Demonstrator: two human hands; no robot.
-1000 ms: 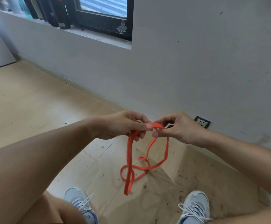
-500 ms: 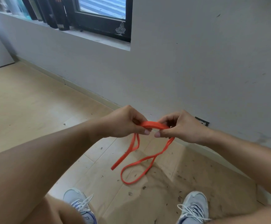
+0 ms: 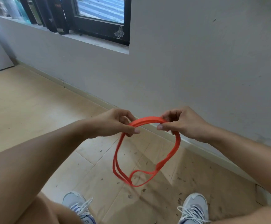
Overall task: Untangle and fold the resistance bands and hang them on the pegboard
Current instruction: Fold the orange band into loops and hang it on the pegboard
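Observation:
An orange resistance band (image 3: 147, 121) is doubled into a round loop that hangs in the air in front of me. My left hand (image 3: 113, 122) pinches the loop's upper left part and my right hand (image 3: 182, 122) pinches its upper right part, a short arch of band stretched between them. The lower part of the loop dangles above the floor, with its strands crossing near the bottom. No pegboard is in view.
A grey wall (image 3: 196, 70) with a skirting board runs close ahead. A dark-framed window (image 3: 99, 18) and its sill with dark bottles (image 3: 55, 16) are at the upper left. My two shoes (image 3: 194, 209) stand on a wooden floor (image 3: 26, 107) littered with small debris.
My hands have moved apart and the band has gone from a loose tangle hanging down into a wider, rounder doubled loop. The wall socket has gone out of sight behind my right hand.

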